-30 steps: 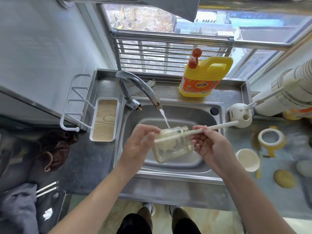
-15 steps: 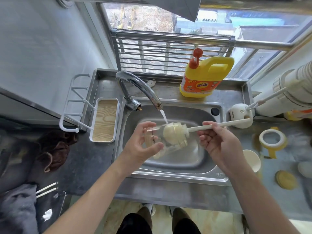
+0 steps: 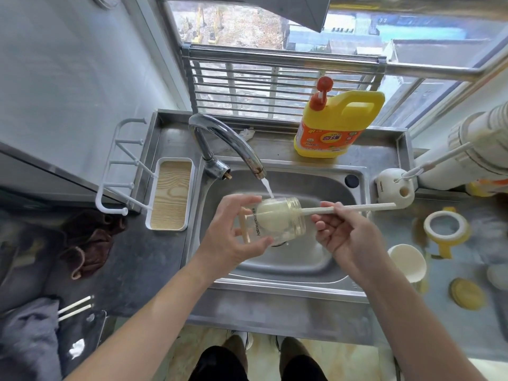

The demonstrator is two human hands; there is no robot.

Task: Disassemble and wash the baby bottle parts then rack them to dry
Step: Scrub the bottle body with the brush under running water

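Scrubbing the bottle [image 3: 283,225] over the sink [image 3: 275,288], under the running tap [image 3: 228,141]: my left hand [image 3: 233,237] is gripping its base, my right hand [image 3: 343,235] is pinching the brush [image 3: 357,208] handle, sponge head inside. Next, I'm guessing: drawing the brush out rightward, then rinsing.

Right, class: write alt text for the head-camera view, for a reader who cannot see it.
Over a steel sink, the left hand holds a clear baby bottle sideways under the running tap, while the right hand holds a sponge brush inserted in it.
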